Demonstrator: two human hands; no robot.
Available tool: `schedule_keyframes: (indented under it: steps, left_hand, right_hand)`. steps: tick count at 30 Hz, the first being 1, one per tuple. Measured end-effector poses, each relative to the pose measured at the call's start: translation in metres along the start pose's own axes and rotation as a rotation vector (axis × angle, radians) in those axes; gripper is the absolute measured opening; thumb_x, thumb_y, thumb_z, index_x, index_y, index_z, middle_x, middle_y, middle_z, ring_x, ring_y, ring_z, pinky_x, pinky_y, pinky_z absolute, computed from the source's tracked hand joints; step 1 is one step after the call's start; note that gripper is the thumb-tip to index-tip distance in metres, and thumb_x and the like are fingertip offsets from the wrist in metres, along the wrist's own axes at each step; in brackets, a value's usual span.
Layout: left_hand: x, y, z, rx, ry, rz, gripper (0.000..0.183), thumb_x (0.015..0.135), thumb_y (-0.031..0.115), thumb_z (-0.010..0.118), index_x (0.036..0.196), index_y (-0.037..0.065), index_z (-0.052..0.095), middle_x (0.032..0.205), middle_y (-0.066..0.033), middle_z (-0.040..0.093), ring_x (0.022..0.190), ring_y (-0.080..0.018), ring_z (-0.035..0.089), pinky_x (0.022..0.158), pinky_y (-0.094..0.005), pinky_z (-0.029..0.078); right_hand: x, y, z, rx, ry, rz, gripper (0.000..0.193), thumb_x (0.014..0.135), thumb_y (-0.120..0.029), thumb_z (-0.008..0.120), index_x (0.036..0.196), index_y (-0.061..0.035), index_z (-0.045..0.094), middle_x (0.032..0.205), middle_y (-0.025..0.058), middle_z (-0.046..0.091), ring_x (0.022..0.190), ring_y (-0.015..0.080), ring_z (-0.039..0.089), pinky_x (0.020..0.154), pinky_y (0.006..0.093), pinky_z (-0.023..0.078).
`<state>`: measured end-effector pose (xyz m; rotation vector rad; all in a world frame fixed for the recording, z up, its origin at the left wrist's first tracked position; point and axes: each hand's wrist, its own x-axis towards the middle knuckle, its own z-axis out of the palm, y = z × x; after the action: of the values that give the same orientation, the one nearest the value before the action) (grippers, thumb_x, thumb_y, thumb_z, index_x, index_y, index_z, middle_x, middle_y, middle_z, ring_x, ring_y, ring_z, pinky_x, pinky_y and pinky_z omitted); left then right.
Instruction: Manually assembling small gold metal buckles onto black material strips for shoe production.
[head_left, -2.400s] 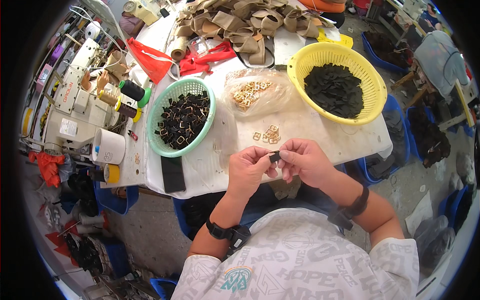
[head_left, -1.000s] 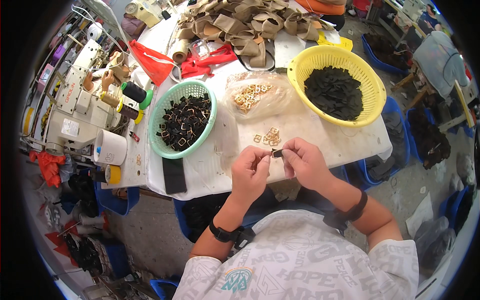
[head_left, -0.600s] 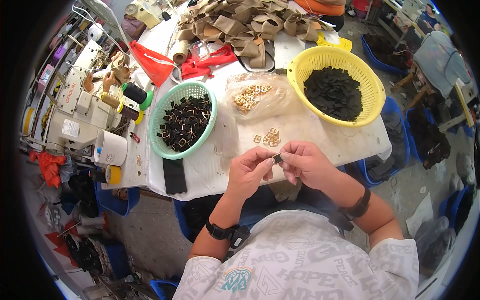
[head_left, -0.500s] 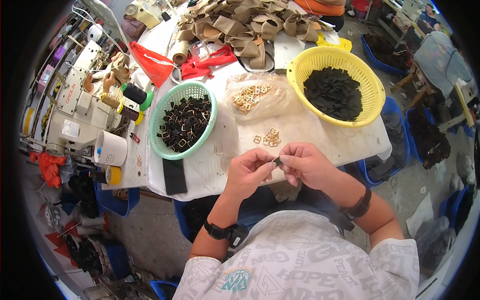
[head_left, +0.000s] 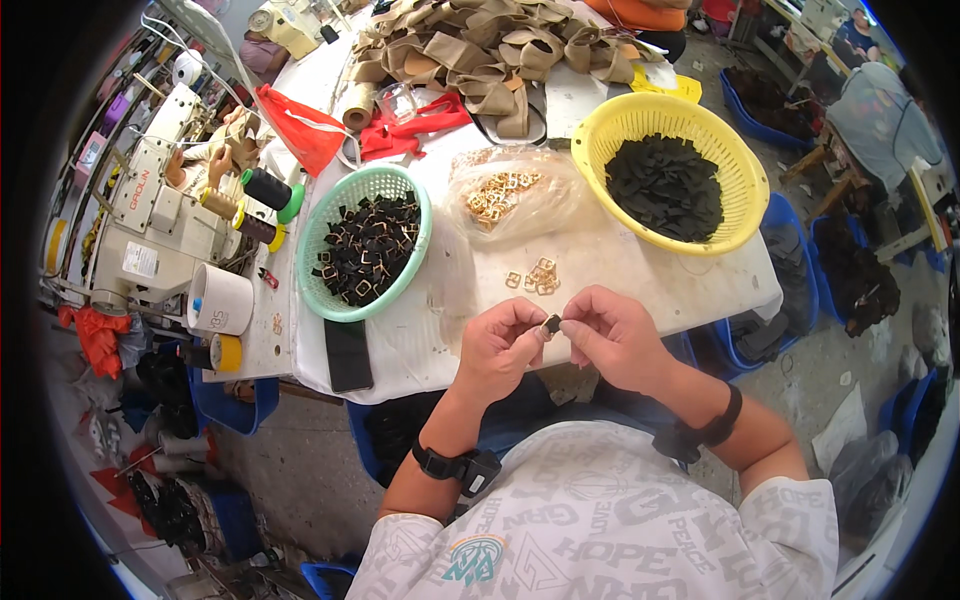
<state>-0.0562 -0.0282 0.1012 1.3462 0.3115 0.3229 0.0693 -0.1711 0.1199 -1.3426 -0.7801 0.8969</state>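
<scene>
Above the near edge of the table, my left hand [head_left: 497, 348] pinches a small gold square buckle with a black strap piece [head_left: 552, 324] on it. The thumb and fingertip of my right hand [head_left: 615, 338] close on the strap piece's other side. Just beyond my fingers lies a small heap of gold buckles [head_left: 542, 275]. To the left stands a mint-green basket [head_left: 309, 262] with many buckles fitted with black strap pieces. A yellow basket [head_left: 748, 190] at the right holds loose black strap pieces. Between the baskets sits a clear plastic bag [head_left: 545, 212] of gold buckles.
A black phone [head_left: 350, 355] lies below the green basket. At the left stand a sewing machine [head_left: 150, 220], thread spools [head_left: 268, 188] and a white cup [head_left: 220, 298]. Tan fabric pieces [head_left: 465, 50] pile up at the back. Another person's hands [head_left: 215, 165] are beside the machine.
The black strap piece between my fingers has turned, and its gold buckle edge now shows. My right hand has shifted slightly, with its fingers straighter.
</scene>
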Motion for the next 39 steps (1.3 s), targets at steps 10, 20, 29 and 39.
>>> schedule_keyframes:
  steps: [10,20,29,39]
  left_hand:
    - [-0.001,-0.002,0.002,0.117,-0.031,0.066,0.005,0.087,-0.004,0.057,0.091,-0.002,0.058,0.078,0.0005,0.057,0.063,-0.0026,0.051,0.055,-0.0175,0.042]
    - [0.002,0.007,0.001,0.363,-0.068,-0.073,0.007,0.088,0.003,0.063,0.093,-0.002,0.064,0.074,0.0,0.061,0.062,-0.0049,0.056,0.055,-0.0204,0.045]
    - [-0.002,0.006,0.006,0.286,0.005,-0.095,0.008,0.089,0.004,0.062,0.09,-0.003,0.065,0.073,-0.0037,0.064,0.061,-0.0062,0.058,0.055,-0.0215,0.047]
    - [-0.014,0.025,0.015,0.733,-0.147,0.374,0.007,0.08,-0.002,0.067,0.077,0.001,0.061,0.067,-0.0083,0.065,0.056,-0.0158,0.06,0.051,-0.0256,0.047]
  right_hand:
    - [0.002,0.001,-0.007,-0.275,-0.052,-0.104,0.007,0.088,-0.005,0.058,0.09,0.0015,0.057,0.072,0.0094,0.059,0.058,0.0169,0.058,0.053,0.0299,0.046]
    - [0.001,0.002,-0.002,-0.759,-0.014,-0.463,0.007,0.082,-0.004,0.059,0.083,-0.0006,0.052,0.078,0.0159,0.057,0.066,0.0369,0.058,0.057,0.0432,0.047]
    - [0.003,-0.005,-0.001,-0.596,-0.009,-0.25,0.02,0.083,-0.018,0.065,0.084,-0.0001,0.056,0.075,0.0163,0.059,0.066,0.0368,0.06,0.058,0.0422,0.048]
    - [0.011,-0.005,-0.014,-0.857,-0.287,-0.646,0.041,0.084,-0.044,0.064,0.073,-0.0054,0.053,0.065,0.0105,0.053,0.057,0.0317,0.056,0.05,0.0396,0.043]
